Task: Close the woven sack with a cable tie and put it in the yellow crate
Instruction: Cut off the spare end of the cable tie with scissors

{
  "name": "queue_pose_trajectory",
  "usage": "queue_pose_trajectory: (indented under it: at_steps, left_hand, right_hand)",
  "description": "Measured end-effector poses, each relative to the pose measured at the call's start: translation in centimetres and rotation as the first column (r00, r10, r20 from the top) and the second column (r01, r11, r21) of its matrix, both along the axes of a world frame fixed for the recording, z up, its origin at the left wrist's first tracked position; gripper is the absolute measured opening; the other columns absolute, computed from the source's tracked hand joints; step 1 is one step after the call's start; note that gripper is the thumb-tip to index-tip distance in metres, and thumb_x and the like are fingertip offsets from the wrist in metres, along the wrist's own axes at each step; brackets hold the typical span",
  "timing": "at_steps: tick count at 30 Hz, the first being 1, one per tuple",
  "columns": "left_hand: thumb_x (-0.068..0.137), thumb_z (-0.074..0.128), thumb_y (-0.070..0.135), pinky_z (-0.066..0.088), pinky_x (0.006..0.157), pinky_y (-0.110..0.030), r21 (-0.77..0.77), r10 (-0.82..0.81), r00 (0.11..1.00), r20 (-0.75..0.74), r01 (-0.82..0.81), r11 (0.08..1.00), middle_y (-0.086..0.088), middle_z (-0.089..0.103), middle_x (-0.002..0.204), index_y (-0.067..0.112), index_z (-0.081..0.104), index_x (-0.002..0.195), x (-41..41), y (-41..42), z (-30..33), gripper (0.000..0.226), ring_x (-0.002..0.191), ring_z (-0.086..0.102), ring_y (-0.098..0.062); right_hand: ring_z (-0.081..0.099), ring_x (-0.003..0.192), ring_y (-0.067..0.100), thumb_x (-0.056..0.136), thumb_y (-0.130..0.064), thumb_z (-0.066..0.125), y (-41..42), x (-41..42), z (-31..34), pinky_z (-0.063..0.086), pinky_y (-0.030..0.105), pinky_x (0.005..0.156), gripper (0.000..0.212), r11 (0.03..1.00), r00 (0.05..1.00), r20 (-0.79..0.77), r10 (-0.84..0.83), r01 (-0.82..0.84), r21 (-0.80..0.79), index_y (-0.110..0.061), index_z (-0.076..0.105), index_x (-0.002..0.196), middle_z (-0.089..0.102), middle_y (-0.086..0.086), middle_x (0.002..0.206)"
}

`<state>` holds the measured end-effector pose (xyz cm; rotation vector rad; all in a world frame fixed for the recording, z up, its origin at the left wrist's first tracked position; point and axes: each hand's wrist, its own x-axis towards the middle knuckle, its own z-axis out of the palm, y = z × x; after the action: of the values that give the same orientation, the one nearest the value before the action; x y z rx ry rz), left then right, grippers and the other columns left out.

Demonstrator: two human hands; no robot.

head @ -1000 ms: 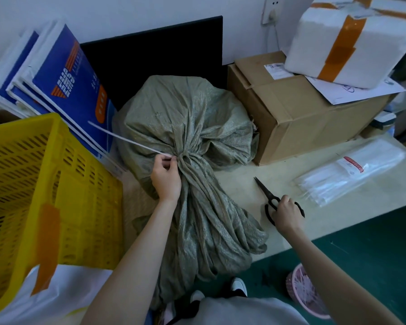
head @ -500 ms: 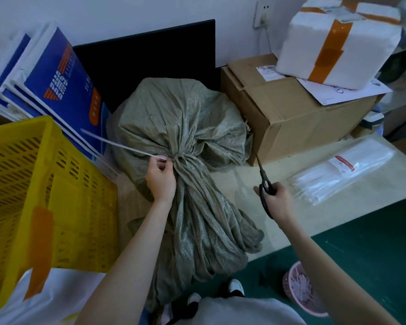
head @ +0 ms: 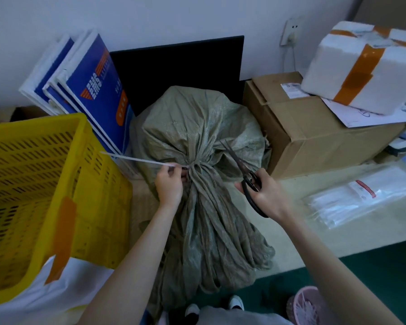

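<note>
The left hand (head: 169,184) pinches the cable tie (head: 141,159) at the sack's (head: 204,141) gathered neck, fingers curled tight around the strap. The right hand (head: 265,195) grips scissors (head: 246,174), blades slightly parted over the sack. The sack sits on the table (head: 298,233), beside the yellow crate (head: 40,184).

- We can read no text for certain.
- The blue-and-white printed boards (head: 96,90) carry orange lettering, possibly characters, too blurred for us.
- The brown cardboard box (head: 314,137) bears an illegible white label (head: 293,90).
</note>
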<state>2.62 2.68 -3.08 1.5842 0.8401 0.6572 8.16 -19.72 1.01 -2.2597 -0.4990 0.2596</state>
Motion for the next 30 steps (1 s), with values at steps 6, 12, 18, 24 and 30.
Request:
queue_pose_trajectory:
  at_steps: [6,12,18,24,30]
  left_hand:
    - [0.097,0.051,0.011,0.058,0.068,-0.032,-0.112,0.017,0.997,0.079,-0.008,0.994,-0.012,0.07,0.086,0.014,0.06,0.088,-1.1,0.4,1.3,0.013,0.08,0.071,-0.024]
    - [0.093,0.058,0.014,0.047,0.051,-0.014,-0.003,0.067,0.998,-0.002,-0.067,0.998,-0.003,0.067,0.079,0.011,0.067,0.09,-2.5,1.9,2.6,0.009,0.067,0.061,-0.014]
    - [0.089,0.065,0.018,0.043,0.058,-0.018,0.102,0.037,0.997,-0.062,-0.03,0.994,-0.002,0.065,0.07,0.016,0.07,0.083,-3.1,2.8,4.3,0.009,0.063,0.056,-0.007]
    - [0.087,0.068,0.02,0.05,0.072,-0.032,0.084,-0.066,0.991,-0.12,0.076,0.993,-0.01,0.072,0.081,0.027,0.069,0.073,-3.1,3.5,5.6,0.015,0.074,0.063,-0.015]
    - [0.085,0.068,0.025,0.054,0.082,-0.04,0.068,-0.141,0.971,-0.194,0.157,0.985,-0.005,0.073,0.082,0.024,0.075,0.084,-2.9,4.0,5.9,0.007,0.083,0.066,-0.019]
  right_hand:
    - [0.045,0.064,0.019,0.077,-0.072,0.051,1.3,1.5,1.0,0.035,0.035,0.055,0.057,0.958,0.96,0.189,0.206,-0.158,-0.241,-0.017,0.038,0.086,0.043,-0.007,0.073]
    - [0.055,0.081,0.025,0.078,-0.075,0.044,2.5,3.1,2.5,0.036,0.033,0.061,0.059,0.825,0.833,0.346,0.433,-0.212,-0.524,-0.019,0.038,0.094,0.051,-0.001,0.089]
    - [0.061,0.098,0.028,0.081,-0.068,0.045,5.1,5.2,4.7,0.041,0.034,0.065,0.059,0.648,0.646,0.383,0.66,-0.231,-0.726,-0.016,0.044,0.109,0.059,0.004,0.109]
    - [0.06,0.104,0.027,0.084,-0.058,0.048,8.1,6.0,5.6,0.049,0.037,0.073,0.056,0.56,0.532,0.38,0.757,-0.227,-0.797,-0.015,0.045,0.12,0.058,0.004,0.117]
    - [0.062,0.104,0.027,0.084,-0.058,0.05,10.0,6.7,5.4,0.047,0.036,0.072,0.065,0.521,0.436,0.398,0.807,-0.211,-0.827,-0.016,0.04,0.133,0.057,0.005,0.122]
